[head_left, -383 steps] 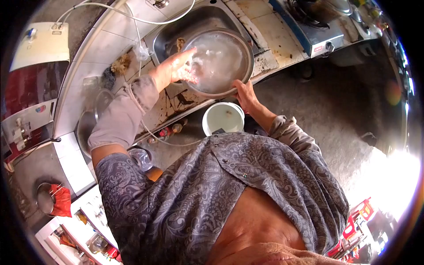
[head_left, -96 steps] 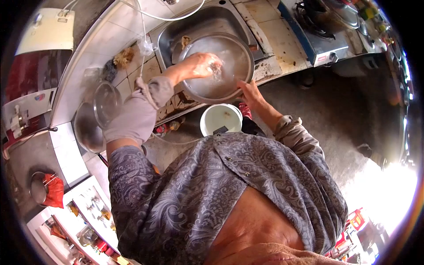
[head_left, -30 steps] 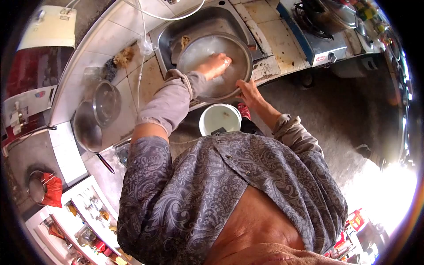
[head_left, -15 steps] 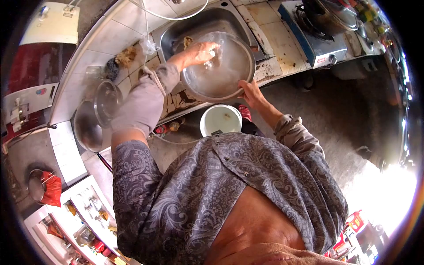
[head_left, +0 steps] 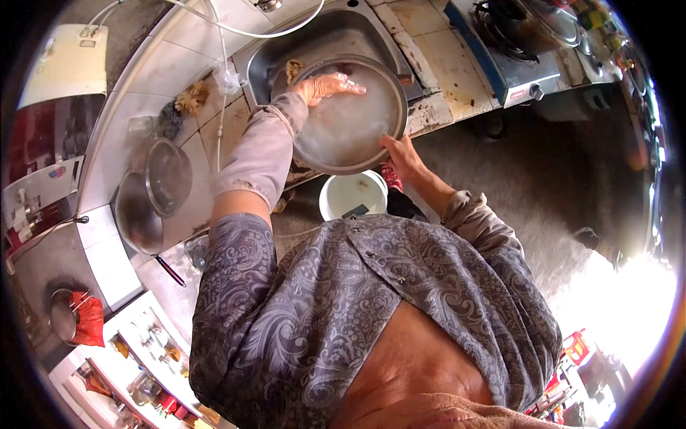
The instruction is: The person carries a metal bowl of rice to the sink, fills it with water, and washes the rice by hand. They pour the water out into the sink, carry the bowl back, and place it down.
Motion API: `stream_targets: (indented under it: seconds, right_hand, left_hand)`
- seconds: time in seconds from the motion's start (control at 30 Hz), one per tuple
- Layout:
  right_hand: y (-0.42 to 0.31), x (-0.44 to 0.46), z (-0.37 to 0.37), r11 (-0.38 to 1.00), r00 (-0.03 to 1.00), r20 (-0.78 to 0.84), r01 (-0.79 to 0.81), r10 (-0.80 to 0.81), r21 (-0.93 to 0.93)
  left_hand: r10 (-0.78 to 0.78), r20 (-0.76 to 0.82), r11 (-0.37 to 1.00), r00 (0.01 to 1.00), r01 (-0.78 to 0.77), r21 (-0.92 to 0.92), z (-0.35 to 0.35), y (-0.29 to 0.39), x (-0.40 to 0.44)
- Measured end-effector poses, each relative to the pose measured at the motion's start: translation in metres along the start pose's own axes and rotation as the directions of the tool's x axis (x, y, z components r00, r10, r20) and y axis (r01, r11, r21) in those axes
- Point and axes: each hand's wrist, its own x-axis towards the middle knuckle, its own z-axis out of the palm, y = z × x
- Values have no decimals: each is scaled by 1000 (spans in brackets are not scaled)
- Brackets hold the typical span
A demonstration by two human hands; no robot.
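Observation:
A wide metal basin [head_left: 343, 136] of cloudy, whitish water is tilted over the front edge of the sink [head_left: 279, 44]. My right hand [head_left: 404, 157] grips its rim at the near right, thumb on the inner side. At the far left of the basin, my left hand [head_left: 330, 87] is held over the water with its fingers stretched out to the right. Nothing shows in that hand. What lies under the cloudy water is hidden. Below the basin, a white bucket [head_left: 330, 197] stands on the floor, partly covered by the basin's rim.
A gas stove [head_left: 525, 79] with a dark pot sits right of the sink. On the left counter are a wok [head_left: 136, 214], a metal bowl [head_left: 168, 177] and scrubbing pads [head_left: 191, 99]. A white hose [head_left: 264, 34] loops above the sink.
My left hand has lifted from the water and drawn left, its fingers now straighter. The basin has tilted slightly toward me, my right hand still on its rim. The view has shifted a little.

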Motion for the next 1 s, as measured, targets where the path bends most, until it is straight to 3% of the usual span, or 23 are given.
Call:
stream_targets:
  seconds: [0.03,0.07,0.1,0.13,0.23,0.33,0.43,0.5,0.6,0.63,0.7,0.8,0.83,0.9,0.93,1.0]
  right_hand:
    - [0,0,1,1000,1000,-5,-10,10,18]
    - [1,1,1,999,1000,-10,-19,20,35]
    - [3,1,0,998,999,-15,-28,29,51]
    - [9,4,-5,992,995,30,100,-98,-81]
    - [20,6,-14,865,923,179,382,-340,-326]
    - [17,1,-13,897,942,154,331,-297,-294]
    - [18,11,-13,994,997,34,75,-72,-75]
    - [18,13,-6,992,999,-34,-13,17,124]
    - [21,16,-8,995,999,-4,-49,50,87]
    - [18,13,-6,996,998,-39,-51,54,74]
    - [18,14,-8,996,998,-16,-67,68,60]
    - [5,1,-3,1000,1000,1,15,-15,26]
    - [2,-6,1,998,998,11,57,-57,7]
    - [25,7,-18,850,881,257,459,-397,-259]
    - [31,13,-22,835,866,304,477,-396,-273]
    - [53,34,-41,859,886,318,428,-338,-280]
  left_hand:
    - [-238,-7,919,971,223,-326,6,13,-5]
    - [-234,-1,876,972,211,-434,9,5,-1]
    - [-229,6,821,973,197,-536,15,-11,6]
    - [-224,12,755,975,181,-630,18,-9,5]
    - [27,73,575,997,45,-817,27,-1,-10]
    - [-16,12,504,1000,18,-864,30,6,-20]
    - [-127,-151,629,980,-39,-776,33,20,-24]
    - [-159,-252,682,955,-78,-727,33,21,-29]
    - [-154,-315,735,936,-105,-670,24,20,-38]
    - [-234,-233,746,944,21,-665,21,29,-47]
    - [-4,-399,853,917,-205,-479,36,52,-71]
    - [274,-500,925,821,-368,-96,53,10,-43]
    - [451,-514,891,730,-405,206,66,19,-44]
    - [580,-323,719,748,-284,634,86,31,-59]
    - [489,-185,628,852,-198,753,93,44,-70]
    - [268,-224,675,937,-16,737,110,59,-80]
